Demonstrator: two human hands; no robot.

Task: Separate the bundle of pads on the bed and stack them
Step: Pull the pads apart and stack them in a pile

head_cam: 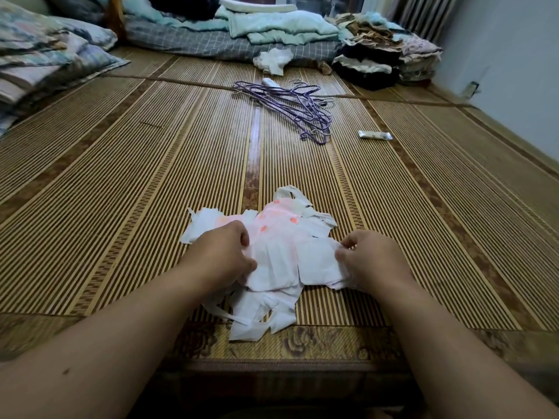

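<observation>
The bundle of pads point(276, 261) lies in a loose white heap, some pieces printed pink, on the near middle of the bed's bamboo mat point(121, 176). My left grip point(222, 252) holds the heap's left side, fingers curled into it. My right grip point(373, 258) pinches the right edge of a white pad in the heap. Purple hangers point(290, 107) lie farther off, with a small packet point(374, 135) to their right.
</observation>
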